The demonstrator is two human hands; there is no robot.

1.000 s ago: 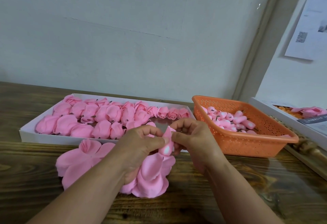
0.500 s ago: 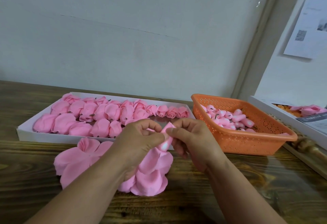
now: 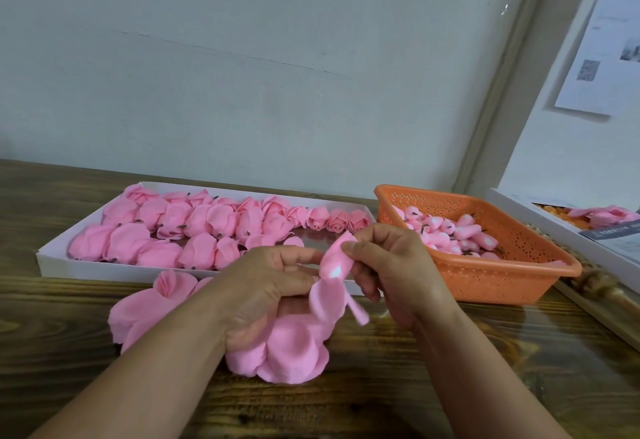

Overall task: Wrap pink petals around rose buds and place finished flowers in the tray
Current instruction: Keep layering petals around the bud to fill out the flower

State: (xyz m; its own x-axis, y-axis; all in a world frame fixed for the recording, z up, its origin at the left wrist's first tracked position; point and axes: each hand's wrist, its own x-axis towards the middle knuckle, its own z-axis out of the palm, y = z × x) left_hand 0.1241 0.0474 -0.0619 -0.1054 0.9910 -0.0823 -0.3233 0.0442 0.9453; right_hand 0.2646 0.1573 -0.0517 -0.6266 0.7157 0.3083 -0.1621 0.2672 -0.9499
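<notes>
Head view: both hands [image 3: 332, 286] on bud [image 3: 334, 263].

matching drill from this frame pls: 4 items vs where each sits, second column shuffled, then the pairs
Things:
1. finished flowers
2. bare rose buds
3. bud being wrapped
4. loose petal pile

Places:
A. on the wooden table, under the left hand
B. in the orange basket
C. pinched between both hands, right hand at its tip
D. in the white tray

Pairs: 1-D, 2-B, 3-C, 4-A
</notes>
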